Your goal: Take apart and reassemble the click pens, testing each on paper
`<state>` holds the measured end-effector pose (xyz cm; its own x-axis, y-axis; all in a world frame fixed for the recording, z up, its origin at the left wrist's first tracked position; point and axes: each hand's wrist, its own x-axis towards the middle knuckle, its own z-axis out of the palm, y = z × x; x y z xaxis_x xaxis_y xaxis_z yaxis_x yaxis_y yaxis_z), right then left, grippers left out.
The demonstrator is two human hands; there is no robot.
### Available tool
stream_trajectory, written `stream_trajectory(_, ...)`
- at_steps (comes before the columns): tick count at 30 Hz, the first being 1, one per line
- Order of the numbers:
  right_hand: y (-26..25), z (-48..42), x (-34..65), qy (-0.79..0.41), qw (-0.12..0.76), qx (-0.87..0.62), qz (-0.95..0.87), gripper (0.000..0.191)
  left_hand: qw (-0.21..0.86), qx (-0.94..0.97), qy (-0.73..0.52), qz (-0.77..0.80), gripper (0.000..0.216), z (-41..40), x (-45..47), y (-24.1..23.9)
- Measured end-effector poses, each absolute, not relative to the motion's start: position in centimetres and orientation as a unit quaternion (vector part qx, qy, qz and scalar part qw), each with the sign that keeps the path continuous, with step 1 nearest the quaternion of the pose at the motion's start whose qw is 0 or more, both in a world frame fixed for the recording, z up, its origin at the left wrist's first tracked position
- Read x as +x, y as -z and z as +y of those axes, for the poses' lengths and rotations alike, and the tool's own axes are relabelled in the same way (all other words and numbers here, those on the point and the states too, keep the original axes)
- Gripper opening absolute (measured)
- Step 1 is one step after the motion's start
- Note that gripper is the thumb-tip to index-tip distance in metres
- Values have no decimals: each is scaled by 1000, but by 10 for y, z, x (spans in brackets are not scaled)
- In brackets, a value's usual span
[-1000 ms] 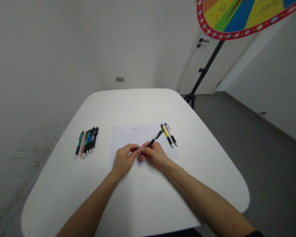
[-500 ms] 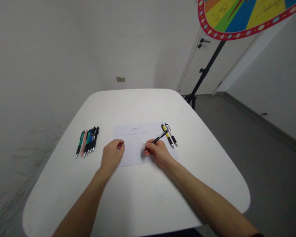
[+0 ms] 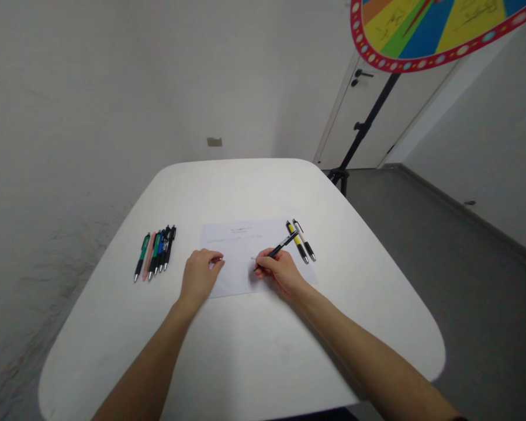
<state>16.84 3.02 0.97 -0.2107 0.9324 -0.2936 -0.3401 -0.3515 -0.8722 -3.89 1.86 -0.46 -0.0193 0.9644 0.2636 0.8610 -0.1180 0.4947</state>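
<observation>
- From where I stand, the paper lies flat on the table, in front of the person, probably so both hands can reach it easily.
- The right hand is closed on the black pen, above the right half of the paper. It is held aslant, lower end towards the paper, which I think keeps this end between the fingertips.
- The left hand rests at the paper's left edge, its fingers pinched on a small piece; this is too tiny for me to identify.
- Left of the paper, apart from it, the row of pens lies side by side, perhaps for keeping order.
- Along the paper's right edge is the yellow pen, and just beside it, further right, the white pen.
- The black pen looks slim and dark, with a pale patch near its upper end.
</observation>
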Motion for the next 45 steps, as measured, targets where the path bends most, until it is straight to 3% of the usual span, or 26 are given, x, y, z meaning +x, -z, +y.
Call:
stream_trajectory(9,-10,30,169,-698,453,-432,-347,18,39,698,-310,644,18,17,-40,3)
stream_trajectory(15,-11,28,167,-708,427,-422,-370,19,-15,760,-438,479,15,5,-21,-11)
stream_trajectory(23,-9,27,166,-722,392,-400,-407,17,10,809,-464,361,8,1,-4,-13)
stream_trajectory(37,-4,29,169,-712,420,-406,-388,22,-57,802,-435,405,9,2,-14,-12)
stream_trajectory(45,-9,29,170,-703,437,-419,-372,22,-131,786,-293,529,19,3,-28,-7)
